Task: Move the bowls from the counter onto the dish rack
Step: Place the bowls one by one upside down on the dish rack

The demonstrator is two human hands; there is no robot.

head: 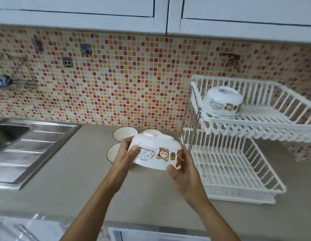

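Both hands, left hand [124, 152] and right hand [183, 173], clasping an upturned cartoon bowl [156, 152]; another inverted bowl [222, 101] in the dish rack [255, 122] top tier.

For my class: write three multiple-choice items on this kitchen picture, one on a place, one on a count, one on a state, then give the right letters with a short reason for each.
1. Where does the bowl already on the dish rack sit?
A. on the upper tier
B. on the lower tier
C. in the sink

2. How many bowls rest on the counter behind the hands?
A. one
B. three
C. five

3. How is the held bowl turned?
A. upright, mouth up
B. upside down, foot up
C. on its side, mouth toward the camera

Answers:
1. A: the racked bowl lies inverted at the left end of the upper tier.
2. B: three white rims show there, at back left, back right and front left, each partly hidden.
3. B: its foot ring faces up and its printed text reads upside down, with the left hand and right hand gripping its sides.
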